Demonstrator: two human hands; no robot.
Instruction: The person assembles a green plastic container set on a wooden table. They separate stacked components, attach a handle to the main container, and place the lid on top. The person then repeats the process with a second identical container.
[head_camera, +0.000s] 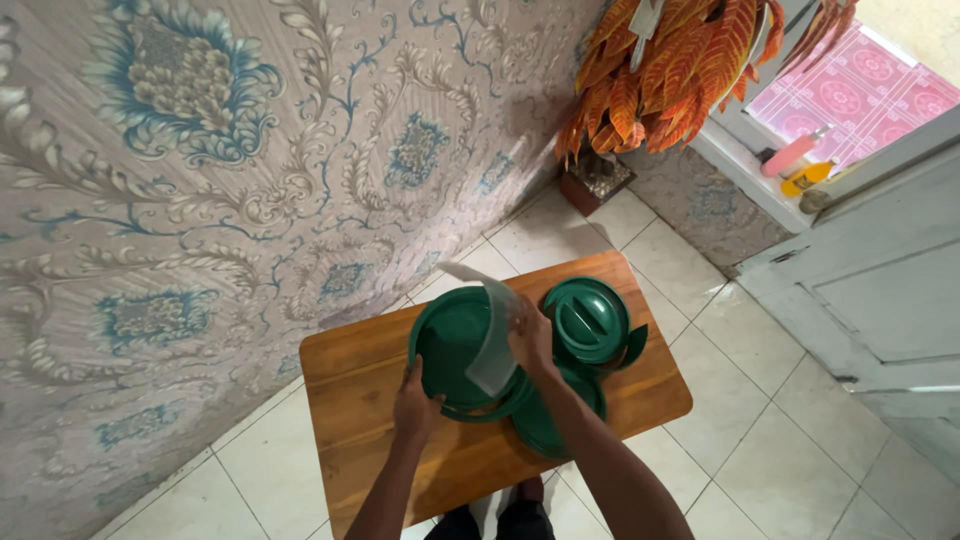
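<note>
While both forearms are reaching up from six o'clock over the wooden table (370, 400), the left hand (416, 405) is gripping the green basin (450, 350) rim at seven o'clock, and the right hand (530, 335) is pinching a clear sheet (490, 335) over it. Two green lids (587, 318) are lying at three o'clock, near the table's edge; bare wood is showing at nine.

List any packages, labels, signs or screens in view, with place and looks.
Pink bottle: lying on the window ledge, top right; slim, pale cap.
Yellow bottle: beside it on the ledge; squat, dark cap.
No signs or screens; any labels are too small to see.
</note>
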